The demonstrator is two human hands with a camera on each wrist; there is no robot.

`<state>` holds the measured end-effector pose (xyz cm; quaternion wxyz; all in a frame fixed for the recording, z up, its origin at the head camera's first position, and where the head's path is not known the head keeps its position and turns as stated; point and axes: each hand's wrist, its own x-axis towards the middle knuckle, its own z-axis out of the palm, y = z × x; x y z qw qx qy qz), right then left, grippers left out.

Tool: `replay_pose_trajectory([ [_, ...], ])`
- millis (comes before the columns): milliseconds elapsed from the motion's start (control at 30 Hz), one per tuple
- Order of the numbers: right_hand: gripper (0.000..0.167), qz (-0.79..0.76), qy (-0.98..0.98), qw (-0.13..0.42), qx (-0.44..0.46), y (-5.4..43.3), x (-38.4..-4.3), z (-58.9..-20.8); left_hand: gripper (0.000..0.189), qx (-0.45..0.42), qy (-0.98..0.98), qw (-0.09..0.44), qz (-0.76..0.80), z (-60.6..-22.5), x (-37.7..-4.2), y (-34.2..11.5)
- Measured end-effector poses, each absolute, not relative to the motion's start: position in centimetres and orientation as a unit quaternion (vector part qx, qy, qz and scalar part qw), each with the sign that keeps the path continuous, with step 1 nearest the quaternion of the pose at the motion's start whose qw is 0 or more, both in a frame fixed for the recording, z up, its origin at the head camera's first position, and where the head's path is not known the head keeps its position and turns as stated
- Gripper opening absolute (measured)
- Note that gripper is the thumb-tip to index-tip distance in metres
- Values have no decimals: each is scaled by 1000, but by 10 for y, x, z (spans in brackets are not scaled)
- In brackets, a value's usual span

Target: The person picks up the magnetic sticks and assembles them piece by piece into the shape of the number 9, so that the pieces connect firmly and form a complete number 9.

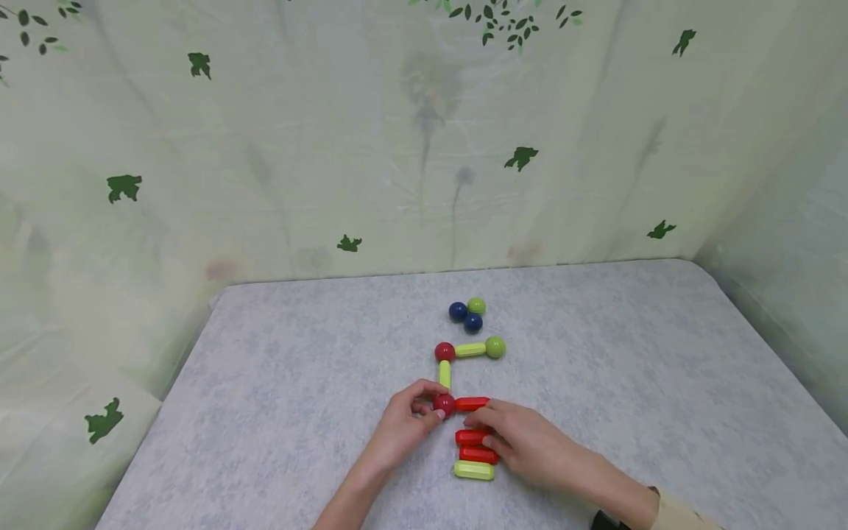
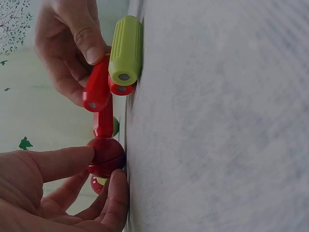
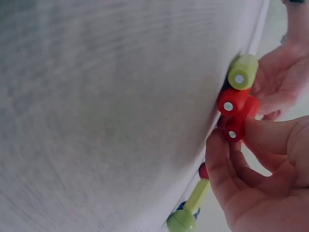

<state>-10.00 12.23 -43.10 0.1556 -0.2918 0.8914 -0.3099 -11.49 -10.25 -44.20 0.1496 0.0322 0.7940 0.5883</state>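
Observation:
My left hand (image 1: 408, 421) grips a dark red ball (image 1: 444, 405) between thumb and fingers on the table. A red rod (image 1: 470, 404) joins that ball on its right, and a yellow-green rod (image 1: 444, 375) runs from it to a second red ball (image 1: 445, 352). Thumb and fingers of my right hand (image 1: 526, 443) pinch another red rod (image 3: 234, 131), its near end tilted up in the left wrist view. Close below lie one more red rod (image 1: 478, 455) and a yellow-green rod (image 1: 474, 470), side by side. Metal discs show at the rod ends.
Beyond the second red ball, a yellow-green rod (image 1: 471, 350) leads right to a green ball (image 1: 495, 347). Farther back, two dark blue balls (image 1: 473, 323) and a green ball (image 1: 476, 305) touch in a cluster. A patterned curtain (image 1: 371, 147) hangs behind the grey table (image 1: 298, 383).

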Motion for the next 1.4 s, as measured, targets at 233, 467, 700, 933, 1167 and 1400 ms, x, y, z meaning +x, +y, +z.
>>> replay_pose_trajectory([
  [233, 34, -476, 823, 217, -221, 140, -112, -426, 27, 30, 797, 145, 586, -442, -116, -103],
  [467, 41, -612, 743, 251, -97, 156, -140, -431, 27, 29, 800, 142, 583, -442, -115, -102],
  [700, 44, -628, 741, 236, -34, 156, -154, -436, 28, 24, 798, 145, 584, -441, -115, -103],
  [933, 45, -649, 726, 228, 12, 156, -163, -443, 28, 20, 794, 150, 589, -439, -115, -102],
  [1167, 44, -657, 718, 229, 17, 157, -165, -443, 29, 18, 794, 149, 590, -438, -115, -102],
  [1400, 46, -656, 720, 226, 21, 158, -165, -445, 28, 24, 792, 146, 593, -440, -114, -102],
])
